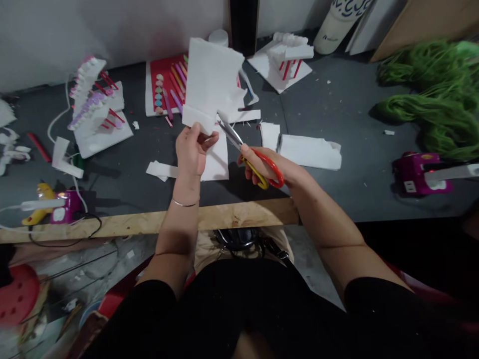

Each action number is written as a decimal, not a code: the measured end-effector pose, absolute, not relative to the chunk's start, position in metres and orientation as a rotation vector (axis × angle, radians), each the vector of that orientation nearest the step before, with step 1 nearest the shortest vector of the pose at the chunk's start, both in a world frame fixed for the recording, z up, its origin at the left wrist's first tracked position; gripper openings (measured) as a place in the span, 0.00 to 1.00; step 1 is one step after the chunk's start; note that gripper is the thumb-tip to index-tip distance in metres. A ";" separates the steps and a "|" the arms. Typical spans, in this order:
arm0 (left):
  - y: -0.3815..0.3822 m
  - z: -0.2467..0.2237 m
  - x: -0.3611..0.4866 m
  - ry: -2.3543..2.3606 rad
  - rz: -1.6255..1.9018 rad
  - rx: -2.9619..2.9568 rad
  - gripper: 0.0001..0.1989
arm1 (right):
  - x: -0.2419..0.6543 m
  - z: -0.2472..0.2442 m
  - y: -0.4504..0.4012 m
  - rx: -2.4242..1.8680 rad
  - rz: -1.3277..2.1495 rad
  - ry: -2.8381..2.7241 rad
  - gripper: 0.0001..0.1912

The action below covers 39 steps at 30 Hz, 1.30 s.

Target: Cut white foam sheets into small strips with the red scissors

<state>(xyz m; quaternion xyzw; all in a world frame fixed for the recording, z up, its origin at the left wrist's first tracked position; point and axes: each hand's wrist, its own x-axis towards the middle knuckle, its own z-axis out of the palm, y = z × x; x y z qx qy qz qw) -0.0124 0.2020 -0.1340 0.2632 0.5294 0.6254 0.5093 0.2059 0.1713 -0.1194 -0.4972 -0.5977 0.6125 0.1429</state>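
My left hand (193, 149) pinches the lower edge of a large white sheet (211, 75), thumb on top, and lifts it above the table. A strip along the sheet's bottom is partly separated or folded. In my right hand (258, 164) is a pair of scissors (268, 167) with red and yellow handles, its blades pointing up and left at the sheet's lower right part. The blade tips meet the edge near my left fingers. Under my hands lies another white piece (217, 159). Right of the scissors rest a small white piece (270, 134) and a folded white piece (310, 151).
White models with red sticks stand at left (99, 109) and back (290, 60). Crayon-like sticks (175, 82) lie on a red sheet. Purple glue guns sit left (67, 205) and right (421, 174). Green yarn (430, 99) and a tumbler (335, 27) are at right.
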 end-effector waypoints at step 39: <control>0.192 -0.139 -0.006 1.235 1.278 0.735 0.19 | 0.218 -0.098 0.169 -1.364 1.454 -2.117 0.37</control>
